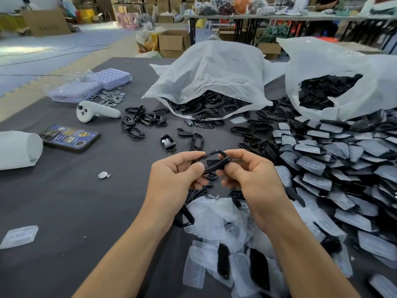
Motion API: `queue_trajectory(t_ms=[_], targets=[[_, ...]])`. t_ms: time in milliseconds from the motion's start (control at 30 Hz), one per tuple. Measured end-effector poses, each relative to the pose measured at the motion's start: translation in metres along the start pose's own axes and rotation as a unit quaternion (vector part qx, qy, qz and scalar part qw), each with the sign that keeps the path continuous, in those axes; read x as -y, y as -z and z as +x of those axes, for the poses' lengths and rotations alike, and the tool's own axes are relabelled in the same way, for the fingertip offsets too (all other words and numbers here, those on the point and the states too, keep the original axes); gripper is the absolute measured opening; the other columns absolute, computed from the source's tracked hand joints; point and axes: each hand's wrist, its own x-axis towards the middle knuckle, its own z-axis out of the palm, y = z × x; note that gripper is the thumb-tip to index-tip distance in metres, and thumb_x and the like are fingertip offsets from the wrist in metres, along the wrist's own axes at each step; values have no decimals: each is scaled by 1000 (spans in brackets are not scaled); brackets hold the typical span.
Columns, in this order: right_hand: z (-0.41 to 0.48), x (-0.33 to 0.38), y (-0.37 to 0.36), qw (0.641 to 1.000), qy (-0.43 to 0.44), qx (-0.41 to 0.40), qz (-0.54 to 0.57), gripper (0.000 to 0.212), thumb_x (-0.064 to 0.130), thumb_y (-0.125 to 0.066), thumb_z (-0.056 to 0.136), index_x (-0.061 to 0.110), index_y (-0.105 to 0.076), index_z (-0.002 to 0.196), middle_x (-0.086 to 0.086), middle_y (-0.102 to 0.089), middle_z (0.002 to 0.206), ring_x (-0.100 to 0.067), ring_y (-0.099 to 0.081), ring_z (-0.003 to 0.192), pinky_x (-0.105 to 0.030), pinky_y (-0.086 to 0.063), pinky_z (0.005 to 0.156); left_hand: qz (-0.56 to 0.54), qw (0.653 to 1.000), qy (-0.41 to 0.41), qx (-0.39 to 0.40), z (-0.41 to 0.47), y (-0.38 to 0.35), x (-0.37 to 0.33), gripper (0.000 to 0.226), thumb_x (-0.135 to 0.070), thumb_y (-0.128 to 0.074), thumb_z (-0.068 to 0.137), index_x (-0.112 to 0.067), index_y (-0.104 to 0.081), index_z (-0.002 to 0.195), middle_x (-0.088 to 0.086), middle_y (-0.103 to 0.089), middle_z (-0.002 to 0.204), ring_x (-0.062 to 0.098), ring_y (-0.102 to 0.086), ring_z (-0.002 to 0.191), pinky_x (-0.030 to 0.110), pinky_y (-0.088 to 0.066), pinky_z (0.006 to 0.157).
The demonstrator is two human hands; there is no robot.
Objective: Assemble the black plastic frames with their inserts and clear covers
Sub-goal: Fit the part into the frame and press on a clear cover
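Above the middle of the table I hold one black plastic frame (214,160) between both hands. My left hand (176,175) pinches its left end and my right hand (249,173) pinches its right end, with curled fingers. A black insert sits inside the frame's loop. Under my hands lie clear covers (214,216) and loose black inserts (223,263). A large heap of assembled pieces with clear covers (335,168) spreads to the right.
Two white plastic bags of black frames stand at the back, one in the middle (210,82) and one at the right (335,82). Loose frames (139,121), a white controller (94,111), a phone (68,137), coin cells (109,97), a white roll (17,149) and a single clear cover (19,236) lie on the dark table (75,201).
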Motion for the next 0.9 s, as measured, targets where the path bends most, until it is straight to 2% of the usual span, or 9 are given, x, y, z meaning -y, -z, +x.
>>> queue_trajectory(t_ms=[133, 267, 367, 433, 533, 633, 733, 833, 900], targets=[[0, 2, 0, 999, -27, 16, 19, 33, -9, -54, 97, 16, -76, 94, -6, -76, 76, -12, -63, 59, -22, -54, 60, 24, 1000, 18, -6, 1, -1, 3, 26, 1, -70, 95, -23, -81, 91, 12, -78, 75, 16, -71, 60, 22, -57, 57], [-1, 2, 0, 998, -37, 21, -36, 26, -8, -64, 91, 15, -75, 87, -5, -77, 76, -11, -67, 64, -22, -53, 59, 0, 999, 38, -12, -2, -9, 7, 11, -2, -69, 97, -13, -71, 95, 14, -79, 79, 20, -76, 67, 22, -58, 58], [-1, 0, -1, 990, -2, -13, -138, 22, 2, -72, 88, 24, -74, 80, 3, -76, 76, -8, -67, 69, -28, -56, 68, -20, 999, 38, -17, -4, -13, 8, 9, -5, -68, 98, -12, -70, 93, 15, -80, 82, 23, -77, 71, 23, -58, 61], [0, 0, -1, 988, 8, -64, -143, 24, 6, -76, 86, 29, -75, 78, 6, -74, 71, -5, -64, 65, -27, -54, 66, -40, 998, 42, -28, -5, -15, 6, 9, -5, -67, 98, -11, -69, 91, 15, -80, 84, 24, -78, 73, 23, -58, 61], [0, 2, -1, 992, -37, -113, -30, 25, 2, -78, 84, 23, -77, 71, 6, -69, 62, -4, -59, 57, -19, -51, 56, -47, 997, 54, -17, -5, -15, 5, 8, -6, -66, 99, -8, -65, 91, 14, -80, 86, 22, -77, 72, 23, -59, 61], [-2, 3, -6, 979, -106, -77, 155, 31, -8, -71, 87, 16, -75, 68, -3, -67, 63, -11, -60, 57, -18, -55, 56, 22, 999, 50, 5, -6, -15, 9, 16, -6, -72, 95, -2, -64, 82, 16, -78, 77, 24, -74, 67, 30, -60, 60], [-2, 4, -6, 977, -106, -65, 173, 23, -8, -69, 89, 11, -73, 78, -4, -65, 64, -13, -59, 58, -21, -56, 59, 49, 997, 52, 24, -7, -14, 11, 21, -7, -75, 93, 6, -67, 78, 17, -77, 72, 23, -73, 62, 28, -58, 58], [-2, 6, -4, 974, -120, -70, 182, 21, -4, -68, 91, 11, -74, 78, -6, -63, 66, -12, -56, 55, -25, -51, 60, 36, 995, 59, 74, -8, -14, 4, 27, -8, -72, 94, -14, -78, 68, 17, -76, 73, 21, -72, 61, 24, -56, 57], [-3, 8, -4, 973, -127, -50, 186, 18, -2, -66, 93, 8, -75, 80, -13, -62, 72, -13, -54, 53, -25, -50, 58, 30, 993, 58, 96, -8, -13, 1, 29, -11, -70, 96, -18, -80, 70, 16, -77, 74, 19, -72, 61, 24, -55, 58]])
